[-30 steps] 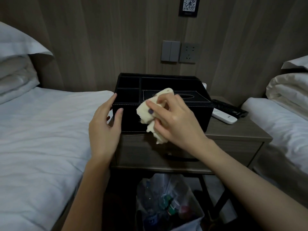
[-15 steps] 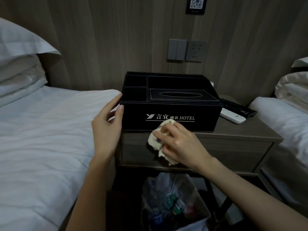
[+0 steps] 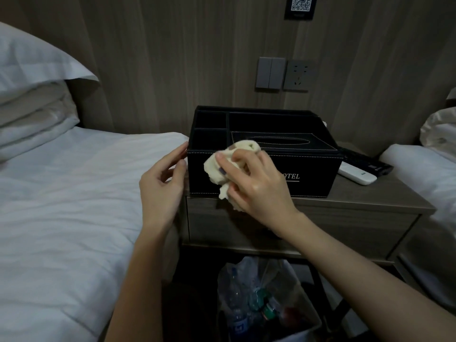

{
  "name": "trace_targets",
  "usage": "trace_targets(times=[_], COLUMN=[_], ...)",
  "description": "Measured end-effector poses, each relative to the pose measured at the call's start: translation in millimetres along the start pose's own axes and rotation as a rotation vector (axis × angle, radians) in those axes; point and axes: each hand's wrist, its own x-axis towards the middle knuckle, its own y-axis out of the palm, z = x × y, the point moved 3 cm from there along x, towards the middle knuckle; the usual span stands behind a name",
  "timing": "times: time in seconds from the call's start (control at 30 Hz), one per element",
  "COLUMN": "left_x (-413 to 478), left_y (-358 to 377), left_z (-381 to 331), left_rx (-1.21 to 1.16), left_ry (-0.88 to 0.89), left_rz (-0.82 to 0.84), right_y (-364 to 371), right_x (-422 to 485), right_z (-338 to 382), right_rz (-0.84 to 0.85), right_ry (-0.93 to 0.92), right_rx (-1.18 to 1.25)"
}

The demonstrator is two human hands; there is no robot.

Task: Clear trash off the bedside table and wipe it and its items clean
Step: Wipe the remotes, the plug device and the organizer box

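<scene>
The grey-brown bedside table (image 3: 357, 201) stood between two white beds (image 3: 61, 193) against a panelled wall (image 3: 172, 58), with a bin (image 3: 303, 327) of bottles below the fingers. On it, the right hand (image 3: 256, 186) gripped a cream cloth (image 3: 214, 169) in curled fingers, pressing it to the front of the black organizer box (image 3: 313, 169). The left hand (image 3: 162, 188) touched the box's left corner with relaxed fingers. Right of the knuckles the box read "OTEL", and a QR plaque (image 3: 299, 6) hung far above.
</scene>
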Motion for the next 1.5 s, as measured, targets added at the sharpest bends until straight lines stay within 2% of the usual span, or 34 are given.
trace_targets(times=[0.2,0.3,0.47,0.7,0.8,0.9,1.0,1.07,1.2,1.3,1.4,1.5], left_x=[-4.1,-5.7,-1.1,-2.8,-3.2,-4.4,-4.1,-7.2,-19.9,-28.9,-44.1,-61.7], left_y=[1.0,1.0,-2.5,-2.7,-2.8,-1.4,-1.1,1.4,15.6,36.2,61.9,87.9], left_z=[-3.3,-4.4,4.8,-4.0,-4.5,-4.8,-3.9,-6.5,-20.1,-22.9,-23.0,-15.6], left_rx=[-0.019,-0.044,-0.046,-0.141,-0.104,-0.091,0.021,0.157,0.462,0.504,0.551,0.59], left_ry=[-0.006,-0.029,-0.064,-0.126,-0.13,-0.122,-0.047,0.057,0.364,0.469,0.514,0.475], left_rz=[0.037,0.04,0.054,0.056,0.053,0.042,0.023,-0.029,-0.24,-0.235,-0.152,-0.021], right_y=[16.6,4.8,-13.5,14.5,25.8,32.5,28.7,13.9,-40.5,-80.2,-94.7,-81.3], right_x=[-44.3,-32.5,21.1,29.8,8.0,-14.6,-28.9,-33.9,-28.4,-14.4,-9.3,-20.6], right_z=[3.6,8.0,22.6,37.1,36.5,35.2,28.8,19.6,-14.6,-51.8,-92.3,-126.0], right_rz=[0.314,0.289,0.08,0.072,0.142,0.301,0.421,0.4,0.105,-0.002,0.064,0.247], right_ry=[-0.11,-0.103,-0.055,0.019,-0.047,-0.145,-0.186,-0.149,0.008,0.133,0.294,0.435], right_rx=[0.064,0.114,0.149,0.061,0.041,0.011,0.076,0.136,0.138,0.055,-0.026,-0.033])
